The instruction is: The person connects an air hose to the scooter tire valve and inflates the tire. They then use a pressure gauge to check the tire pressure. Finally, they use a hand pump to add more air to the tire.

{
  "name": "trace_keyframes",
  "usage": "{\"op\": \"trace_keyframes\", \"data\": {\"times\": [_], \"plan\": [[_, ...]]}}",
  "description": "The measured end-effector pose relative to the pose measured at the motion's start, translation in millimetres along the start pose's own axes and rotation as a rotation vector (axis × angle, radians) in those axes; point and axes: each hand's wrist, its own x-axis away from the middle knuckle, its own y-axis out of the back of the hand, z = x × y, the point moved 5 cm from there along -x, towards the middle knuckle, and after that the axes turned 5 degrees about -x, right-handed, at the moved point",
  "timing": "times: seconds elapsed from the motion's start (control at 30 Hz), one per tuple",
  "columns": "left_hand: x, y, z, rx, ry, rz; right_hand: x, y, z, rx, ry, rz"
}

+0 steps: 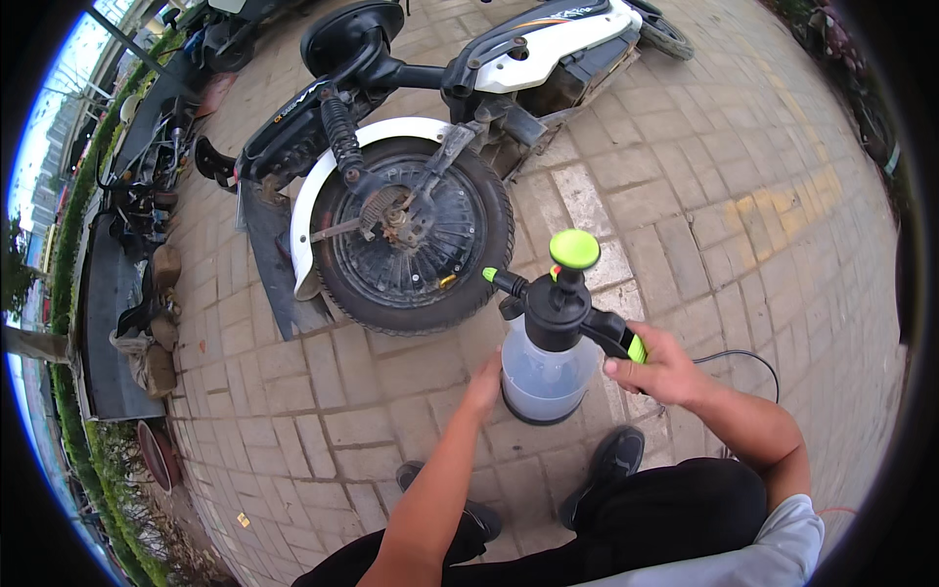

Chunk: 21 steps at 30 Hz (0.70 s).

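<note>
A translucent pump sprayer [543, 382] with a black top and green pump knob is upright in front of me, partly filled with liquid, its nozzle pointing left. My right hand [653, 367] is closed round its black-and-green handle. My left hand [486, 383] is at the bottle's left side, its fingers hidden behind it. Beyond the sprayer, a white-and-black scooter [543, 44] has its wheel [406, 264] with a dirty hub and tyre turned toward me.
Brick paving [743, 303] surrounds me, with a black hose [763, 364] at right. Along the left are parked vehicles [161, 147], a dark metal panel [108, 303], bundles [156, 342] and a low hedge [68, 440]. My shoes [614, 460] are below the sprayer.
</note>
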Motion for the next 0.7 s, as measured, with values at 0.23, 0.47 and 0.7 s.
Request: {"op": "trace_keyframes", "data": {"times": [0.23,0.47,0.7], "plan": [[35.6,13.9,37.5,-0.033,0.265,-0.152,-63.5,3.8,-1.9,-0.245,-0.244,0.033],[51.2,8.9,25.6,0.073,0.26,-0.2,-105.3,9.8,-7.9,-0.223,-0.445,0.071],[47.2,7.5,21.9,0.088,0.22,-0.251,-116.1,12.9,-7.2,-0.234,-0.417,0.097]]}}
